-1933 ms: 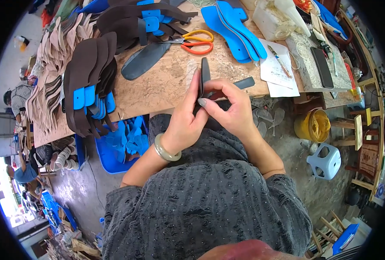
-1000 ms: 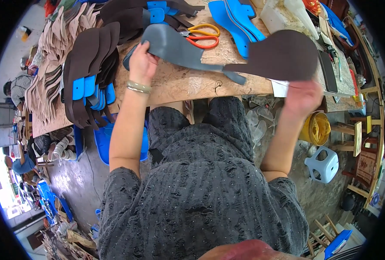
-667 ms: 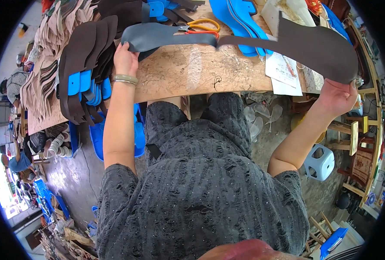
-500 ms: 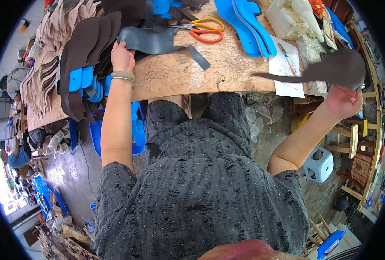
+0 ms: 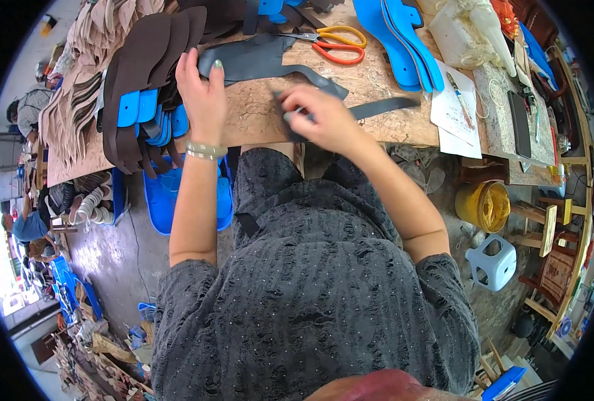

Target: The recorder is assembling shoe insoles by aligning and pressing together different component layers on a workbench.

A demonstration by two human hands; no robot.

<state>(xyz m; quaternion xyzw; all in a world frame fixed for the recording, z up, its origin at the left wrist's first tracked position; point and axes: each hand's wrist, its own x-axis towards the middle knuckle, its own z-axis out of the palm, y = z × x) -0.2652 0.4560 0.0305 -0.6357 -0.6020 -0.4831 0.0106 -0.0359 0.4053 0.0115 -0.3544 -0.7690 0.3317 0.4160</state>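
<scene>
A dark grey cut leather piece (image 5: 253,57) with a long strip lies on the wooden table (image 5: 250,113). My left hand (image 5: 202,93) rests at that piece's left end, fingers apart, thumb raised. Over the table's front edge, my right hand (image 5: 320,117) is closed, fingers bent, on a dark leather piece (image 5: 283,110) that is partly blurred and hidden by the hand. A dark strip (image 5: 383,107) sticks out to the right beyond this hand; whether it belongs to the held piece I cannot tell. Scissors (image 5: 340,45) with orange and yellow handles lie just beyond.
Brown leather pieces (image 5: 143,50) with blue parts (image 5: 128,107) are stacked at left, beside beige pieces (image 5: 76,110). Blue shaped sheets (image 5: 404,53) and a paper with a pen (image 5: 454,107) lie at right. Below are a blue bin (image 5: 160,214), yellow bucket (image 5: 470,204) and stool (image 5: 494,262).
My right hand has swung from the far right to the middle, where it is now on dark leather. My left hand has loosened its pinch on the grey piece and spread its fingers.
</scene>
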